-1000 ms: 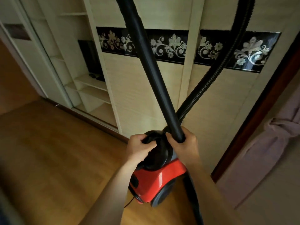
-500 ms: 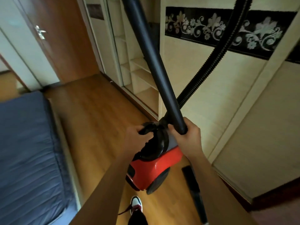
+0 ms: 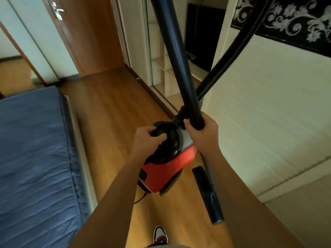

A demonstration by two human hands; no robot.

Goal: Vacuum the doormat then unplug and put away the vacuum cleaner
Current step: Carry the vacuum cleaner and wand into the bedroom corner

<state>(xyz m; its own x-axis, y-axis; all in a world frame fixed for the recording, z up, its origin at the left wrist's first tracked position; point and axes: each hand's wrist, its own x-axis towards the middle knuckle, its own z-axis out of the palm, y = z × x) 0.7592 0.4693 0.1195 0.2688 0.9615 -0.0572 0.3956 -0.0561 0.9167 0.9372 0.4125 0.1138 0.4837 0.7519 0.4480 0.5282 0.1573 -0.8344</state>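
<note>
The red and black vacuum cleaner hangs above the wooden floor. My left hand grips its black carry handle on top. My right hand holds the lower end of the black rigid tube, which rises steeply out of the frame's top. The ribbed black hose curves up on the right beside it. A black nozzle piece hangs below my right forearm. A thin red cord trails under the vacuum body. No doormat is in sight.
A bed with a blue cover fills the left side. A pale sliding wardrobe stands on the right, with open shelves behind the tube. A brown door is ahead, and wooden floor runs between bed and wardrobe. My shoe shows at bottom.
The view has swung left from the wardrobe front toward the door and bed. Both hands keep the same hold on the handle and tube, and the vacuum is carried along with them.
</note>
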